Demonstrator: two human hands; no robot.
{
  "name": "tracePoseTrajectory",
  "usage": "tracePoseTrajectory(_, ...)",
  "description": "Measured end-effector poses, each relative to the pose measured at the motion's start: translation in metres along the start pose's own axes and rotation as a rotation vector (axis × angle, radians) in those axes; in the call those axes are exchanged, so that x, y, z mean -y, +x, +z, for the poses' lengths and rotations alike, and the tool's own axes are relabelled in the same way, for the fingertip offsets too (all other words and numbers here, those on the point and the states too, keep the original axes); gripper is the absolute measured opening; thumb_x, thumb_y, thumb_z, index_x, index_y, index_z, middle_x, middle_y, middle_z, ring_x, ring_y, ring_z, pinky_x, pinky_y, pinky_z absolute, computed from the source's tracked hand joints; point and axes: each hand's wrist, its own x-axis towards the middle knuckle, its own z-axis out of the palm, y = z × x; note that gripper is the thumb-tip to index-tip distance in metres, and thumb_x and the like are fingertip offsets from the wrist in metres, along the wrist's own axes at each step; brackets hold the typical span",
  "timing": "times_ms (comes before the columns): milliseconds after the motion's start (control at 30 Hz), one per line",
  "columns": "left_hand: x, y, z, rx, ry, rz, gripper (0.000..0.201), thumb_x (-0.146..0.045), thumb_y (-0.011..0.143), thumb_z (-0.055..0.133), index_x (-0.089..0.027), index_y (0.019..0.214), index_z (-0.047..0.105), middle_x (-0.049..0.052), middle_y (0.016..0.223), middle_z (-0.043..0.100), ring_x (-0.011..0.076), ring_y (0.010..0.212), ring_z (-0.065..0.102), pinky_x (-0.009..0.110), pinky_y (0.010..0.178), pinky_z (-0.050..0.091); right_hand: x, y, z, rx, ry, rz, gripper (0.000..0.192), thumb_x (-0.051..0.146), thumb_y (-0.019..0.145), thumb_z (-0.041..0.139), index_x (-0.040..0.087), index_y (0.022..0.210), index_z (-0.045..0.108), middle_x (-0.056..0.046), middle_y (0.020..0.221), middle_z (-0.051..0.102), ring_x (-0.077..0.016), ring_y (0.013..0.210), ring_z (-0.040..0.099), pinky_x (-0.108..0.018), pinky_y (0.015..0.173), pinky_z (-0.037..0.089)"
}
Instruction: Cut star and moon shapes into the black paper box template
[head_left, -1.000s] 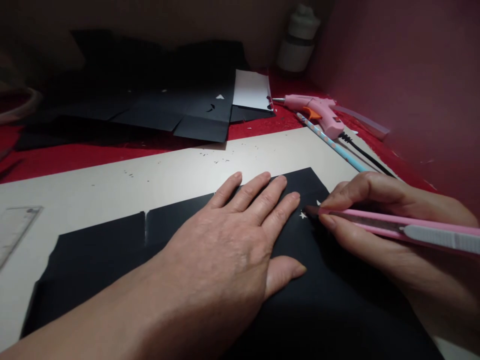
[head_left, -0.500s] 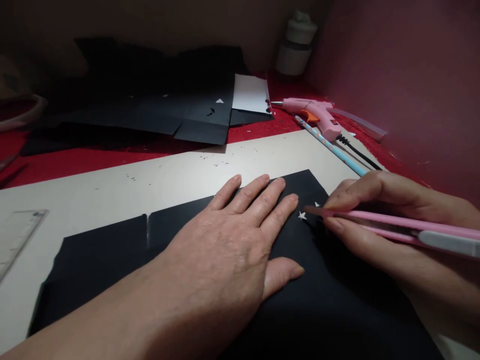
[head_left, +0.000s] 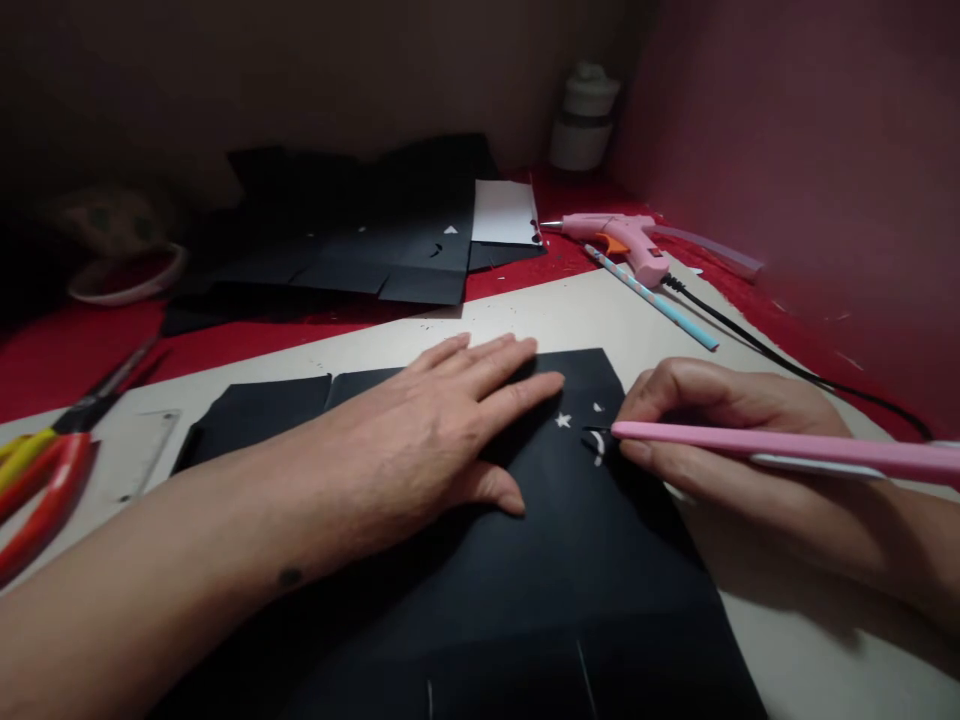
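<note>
Right hand (head_left: 697,425) with pink knife (head_left: 780,448) has cut a new crescent (head_left: 598,447).

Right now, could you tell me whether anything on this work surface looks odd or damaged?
Nothing looks damaged by accident. The black paper sheet has small cut-out holes, a star among them, by the tip of the pink craft knife; paper specks dot the beige board.

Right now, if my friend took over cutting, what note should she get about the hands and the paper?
Left hand: flat, pressing the black paper on the beige board.
Right hand: gripping the pink craft knife, tip at the paper.
Done: a small star cutout and a couple of smaller cuts beside it.
Left: the curved cut at the tip looks unfinished.
Nearby: scissors, glue gun, pencil.
</note>
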Motion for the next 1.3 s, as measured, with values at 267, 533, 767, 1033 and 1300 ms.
tracePoseTrajectory(267, -0.047, -0.004, -0.032, 0.314, 0.267, -0.546, 0.069, -0.056, 0.093, 0.06, -0.01, 0.144, 0.053, 0.023, 0.123, 0.066, 0.0413, 0.108, 0.065, 0.05, 0.082, 0.057, -0.003, -0.006, -0.001, -0.104, 0.049, -0.169, 0.017, 0.04, 0.087, 0.068, 0.025, 0.08, 0.067, -0.001, 0.075, 0.071, -0.0163, 0.065, 0.062, -0.029, 0.057, 0.047)
tracePoseTrajectory(533, -0.035, -0.008, -0.034, 0.403, 0.052, -0.362, 0.075, -0.037, 0.09, 0.071, -0.021, 0.155, 0.038, 0.018, 0.165, 0.03, 0.0322, 0.151, 0.031, 0.047, 0.116, 0.037, -0.003, -0.03, 0.005, -0.003, -0.086, -0.259, 0.017, 0.039, 0.093, 0.059, 0.024, 0.086, 0.063, -0.005, 0.085, 0.077, -0.0188, 0.073, 0.071, -0.03, 0.06, 0.048)
tracePoseTrajectory(767, -0.032, -0.003, -0.031, 0.226, -0.229, -0.349, 0.059, -0.042, 0.095, 0.066, -0.018, 0.145, 0.049, 0.015, 0.159, 0.042, 0.0284, 0.148, 0.038, 0.044, 0.117, 0.035, 0.008, -0.022, 0.001, 0.009, 0.192, -0.043, 0.015, 0.034, 0.084, 0.071, 0.023, 0.076, 0.064, 0.001, 0.064, 0.068, -0.0124, 0.053, 0.059, -0.024, 0.046, 0.042)
tracePoseTrajectory(1033, -0.027, 0.003, 0.008, 0.051, -0.192, -0.371, 0.088, -0.063, 0.083, 0.072, -0.011, 0.148, 0.041, 0.026, 0.16, 0.033, 0.0405, 0.149, 0.032, 0.058, 0.118, 0.03, 0.001, 0.016, 0.009, 0.039, -0.042, -0.332, 0.012, 0.02, 0.079, 0.065, 0.02, 0.068, 0.061, 0.003, 0.057, 0.06, -0.0091, 0.052, 0.05, -0.021, 0.047, 0.038)
tracePoseTrajectory(1300, -0.017, -0.001, -0.002, 0.173, -0.248, -0.251, 0.099, -0.057, 0.079, 0.08, -0.009, 0.154, 0.037, 0.027, 0.164, 0.025, 0.0382, 0.154, 0.02, 0.057, 0.124, 0.02, -0.007, 0.002, 0.012, 0.038, 0.023, -0.233, 0.012, 0.019, 0.083, 0.063, 0.022, 0.072, 0.06, 0.005, 0.057, 0.057, -0.0081, 0.046, 0.045, -0.023, 0.044, 0.035)
